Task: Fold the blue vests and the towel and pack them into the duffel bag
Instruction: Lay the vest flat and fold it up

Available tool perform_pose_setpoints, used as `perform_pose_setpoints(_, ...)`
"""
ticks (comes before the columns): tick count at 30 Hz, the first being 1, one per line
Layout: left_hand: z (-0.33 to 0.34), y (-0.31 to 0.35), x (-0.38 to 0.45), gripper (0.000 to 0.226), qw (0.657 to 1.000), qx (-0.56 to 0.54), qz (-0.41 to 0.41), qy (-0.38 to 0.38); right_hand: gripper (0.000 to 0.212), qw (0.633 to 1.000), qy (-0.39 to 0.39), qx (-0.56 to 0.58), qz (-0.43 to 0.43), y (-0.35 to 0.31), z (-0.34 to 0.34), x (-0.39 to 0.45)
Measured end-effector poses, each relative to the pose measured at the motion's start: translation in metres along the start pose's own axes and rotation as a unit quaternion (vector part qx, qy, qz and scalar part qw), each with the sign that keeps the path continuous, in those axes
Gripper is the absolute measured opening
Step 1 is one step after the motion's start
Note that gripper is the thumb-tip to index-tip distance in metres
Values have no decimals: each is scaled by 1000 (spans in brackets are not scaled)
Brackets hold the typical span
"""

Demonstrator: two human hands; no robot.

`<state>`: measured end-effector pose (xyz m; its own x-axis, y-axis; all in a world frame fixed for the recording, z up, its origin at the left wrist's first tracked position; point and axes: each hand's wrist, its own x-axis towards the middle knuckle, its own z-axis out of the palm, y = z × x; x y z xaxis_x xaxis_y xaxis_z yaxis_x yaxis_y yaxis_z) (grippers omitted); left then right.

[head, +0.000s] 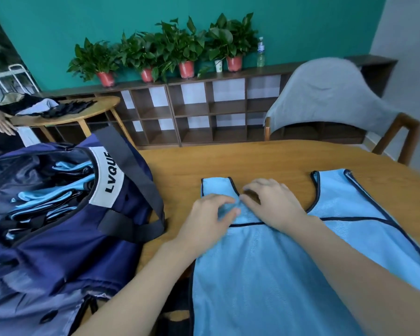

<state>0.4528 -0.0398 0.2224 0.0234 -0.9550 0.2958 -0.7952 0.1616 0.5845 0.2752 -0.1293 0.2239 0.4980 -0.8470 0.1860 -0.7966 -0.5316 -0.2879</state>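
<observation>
A light blue vest (264, 275) with dark trim lies flat on the wooden table (264, 158), its shoulder straps pointing away from me. My left hand (209, 219) pinches the fabric at the base of the vest's left strap. My right hand (272, 202) rests beside it with curled fingers gripping the same spot at the neckline. The navy duffel bag (58, 238) stands open at the left, with several folded blue vests (46, 197) inside. A grey towel (325, 93) hangs over the back of the chair behind the table.
A wooden chair (403, 134) stands at the table's far right. A small round table (66, 115) with dark clothes is at back left, where another person's hand (0, 122) rests. A low shelf (204, 110) carries potted plants and a bottle.
</observation>
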Motion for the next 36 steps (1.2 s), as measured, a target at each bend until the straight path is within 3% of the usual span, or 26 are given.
perform_pose_setpoints(3,3,8,-31,47,997,58,-14,-48,43,1000,-7,-18,22,42,-24,-46)
perform_pose_setpoints(8,13,20,-64,56,976,210,7,-61,55,996,-7,-63,67,114,-57,-118)
perform_pose_setpoints(15,-4,6,-62,72,945,308,58,-97,66,993,-20,-59,101,132,-77,-164)
perform_pose_setpoints(18,-7,13,-62,81,940,317,44,-118,68,993,-30,-73,90,133,-80,-172)
perform_pose_setpoints(23,-7,18,-64,77,945,294,21,-140,80,987,-79,-84,112,133,-71,-169)
perform_pose_setpoints(29,-3,11,-66,96,942,306,39,-131,92,979,-95,-98,148,146,-70,-147)
perform_pose_setpoints(36,2,7,-65,91,943,310,48,-113,103,974,-95,-63,198,169,-68,-95)
